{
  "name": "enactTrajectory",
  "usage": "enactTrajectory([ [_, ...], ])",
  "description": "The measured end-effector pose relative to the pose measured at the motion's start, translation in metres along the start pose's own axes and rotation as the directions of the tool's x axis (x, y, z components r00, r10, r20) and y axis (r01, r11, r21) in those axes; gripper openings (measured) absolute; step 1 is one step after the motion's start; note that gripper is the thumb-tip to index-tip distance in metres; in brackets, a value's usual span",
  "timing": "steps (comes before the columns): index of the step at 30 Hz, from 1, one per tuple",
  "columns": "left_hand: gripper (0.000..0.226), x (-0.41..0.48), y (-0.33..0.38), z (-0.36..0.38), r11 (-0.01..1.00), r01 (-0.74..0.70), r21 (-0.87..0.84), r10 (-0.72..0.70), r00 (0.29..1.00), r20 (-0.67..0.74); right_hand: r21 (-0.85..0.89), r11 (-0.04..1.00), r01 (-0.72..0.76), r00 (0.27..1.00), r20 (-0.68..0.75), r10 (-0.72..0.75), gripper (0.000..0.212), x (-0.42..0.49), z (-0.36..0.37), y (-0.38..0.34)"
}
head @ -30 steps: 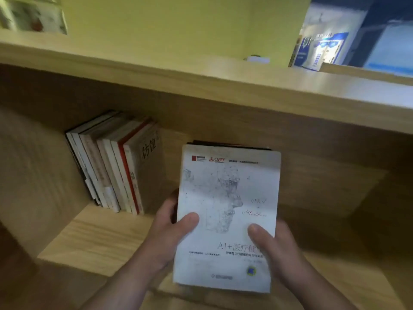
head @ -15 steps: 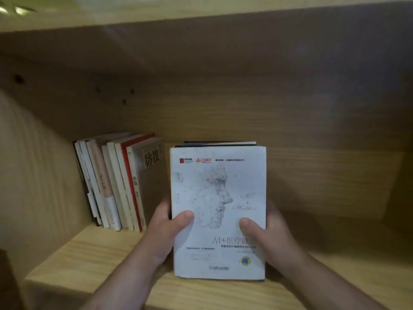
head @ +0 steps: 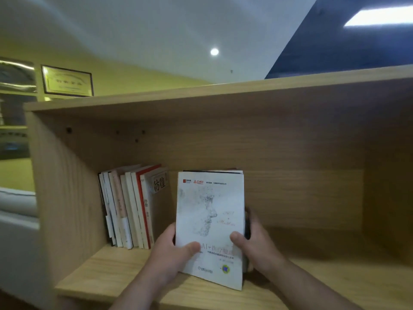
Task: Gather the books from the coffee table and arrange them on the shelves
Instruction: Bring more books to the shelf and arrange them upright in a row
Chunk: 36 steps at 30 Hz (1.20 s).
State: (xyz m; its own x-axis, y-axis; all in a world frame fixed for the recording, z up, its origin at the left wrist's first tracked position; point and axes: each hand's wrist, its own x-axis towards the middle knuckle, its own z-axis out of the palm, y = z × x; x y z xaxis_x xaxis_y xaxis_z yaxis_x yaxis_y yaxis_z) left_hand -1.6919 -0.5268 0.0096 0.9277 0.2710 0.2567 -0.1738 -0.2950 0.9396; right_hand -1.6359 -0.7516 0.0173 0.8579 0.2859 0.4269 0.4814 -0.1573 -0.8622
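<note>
A person's 2 hands hold a stack of books (head: pixel 210 220) upright inside a wooden shelf (head: pixel 100 276), its white front cover facing the camera. The stack stands just right of a row of shelved books (head: pixel 134 209), with a narrow gap between them and its long axis vertical, roughly parallel to the row's leaning spines. The left hand (head: pixel 172 253), the nearer of the 2 to the row, pinches the stack's lower left edge, thumb flat across the cover and fingers hidden behind. The right hand (head: pixel 257 245), on the side away from the row, clamps the opposite edge, thumb on the cover. Whether the stack's bottom edge touches the board cannot be told. Closing the gap likely means turning the spines outward and sliding left.
</note>
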Motion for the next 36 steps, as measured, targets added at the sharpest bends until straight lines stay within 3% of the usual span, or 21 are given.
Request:
enactTrajectory([
  [2, 0.044, 0.004, 0.0, -0.001, 0.998, -0.023, 0.053, 0.025, 0.998, -0.052, 0.036, 0.999, 0.002, 1.0, -0.005, -0.001, 0.079, 0.002, -0.001, -0.002],
  [5, 0.069, 0.009, -0.001, 0.0, 0.966, -0.02, 0.259, 0.08, 0.972, -0.221, 0.156, 0.987, -0.035, 0.999, 0.009, 0.034, 0.059, 0.006, -0.001, 0.002],
  [7, 0.046, 0.008, 0.0, 0.003, 0.932, -0.073, 0.355, 0.178, 0.945, -0.273, 0.203, 0.975, -0.09, 0.996, 0.038, 0.084, 0.043, 0.009, -0.002, 0.005],
  [9, 0.025, 0.005, -0.002, 0.004, 0.923, -0.131, 0.361, 0.211, 0.958, -0.193, 0.158, 0.981, -0.112, 0.992, 0.077, 0.101, 0.037, 0.009, -0.001, 0.005],
  [12, 0.019, -0.005, 0.001, 0.0, 0.966, -0.151, 0.21, 0.165, 0.985, -0.053, 0.058, 0.992, -0.113, 0.988, 0.108, 0.106, 0.047, 0.009, 0.003, 0.001],
  [14, 0.041, -0.009, 0.001, -0.005, 0.96, -0.164, 0.226, 0.153, 0.986, 0.066, 0.015, 0.993, -0.117, 0.984, 0.137, 0.114, 0.056, 0.01, 0.009, -0.001],
  [17, 0.086, -0.01, 0.0, -0.008, 0.952, -0.127, 0.278, 0.094, 0.987, 0.127, -0.052, 0.992, -0.117, 0.976, 0.18, 0.124, 0.074, 0.012, 0.019, -0.004],
  [20, 0.089, -0.007, 0.002, -0.015, 0.975, -0.089, 0.205, 0.061, 0.989, 0.138, -0.139, 0.984, -0.114, 0.97, 0.197, 0.141, 0.08, 0.017, 0.026, -0.007],
  [23, 0.073, -0.004, 0.002, -0.023, 0.985, -0.022, 0.171, 0.009, 0.997, 0.077, -0.189, 0.974, -0.128, 0.943, 0.282, 0.178, 0.067, 0.023, 0.037, -0.006],
  [25, 0.063, 0.001, 0.001, -0.026, 0.976, -0.001, 0.217, 0.0, 1.0, 0.004, -0.205, 0.973, -0.111, 0.93, 0.324, 0.174, 0.083, 0.025, 0.048, -0.003],
  [30, 0.076, 0.012, -0.006, -0.039, 0.96, 0.003, 0.279, 0.062, 0.973, -0.223, -0.266, 0.96, -0.089, 0.939, 0.3, 0.171, 0.11, 0.039, 0.074, -0.002],
  [33, 0.056, 0.012, -0.02, -0.063, 0.809, -0.188, 0.558, 0.275, 0.958, -0.075, -0.255, 0.962, -0.101, 0.94, 0.293, 0.176, 0.109, 0.048, 0.084, -0.005],
  [35, 0.064, 0.017, -0.032, -0.079, 0.661, -0.252, 0.707, 0.375, 0.927, -0.021, -0.252, 0.963, -0.094, 0.939, 0.299, 0.17, 0.111, 0.05, 0.091, -0.002],
  [36, 0.074, 0.022, -0.035, -0.085, 0.637, -0.217, 0.739, 0.367, 0.929, -0.043, -0.269, 0.961, -0.067, 0.941, 0.304, 0.15, 0.111, 0.052, 0.094, -0.001],
])
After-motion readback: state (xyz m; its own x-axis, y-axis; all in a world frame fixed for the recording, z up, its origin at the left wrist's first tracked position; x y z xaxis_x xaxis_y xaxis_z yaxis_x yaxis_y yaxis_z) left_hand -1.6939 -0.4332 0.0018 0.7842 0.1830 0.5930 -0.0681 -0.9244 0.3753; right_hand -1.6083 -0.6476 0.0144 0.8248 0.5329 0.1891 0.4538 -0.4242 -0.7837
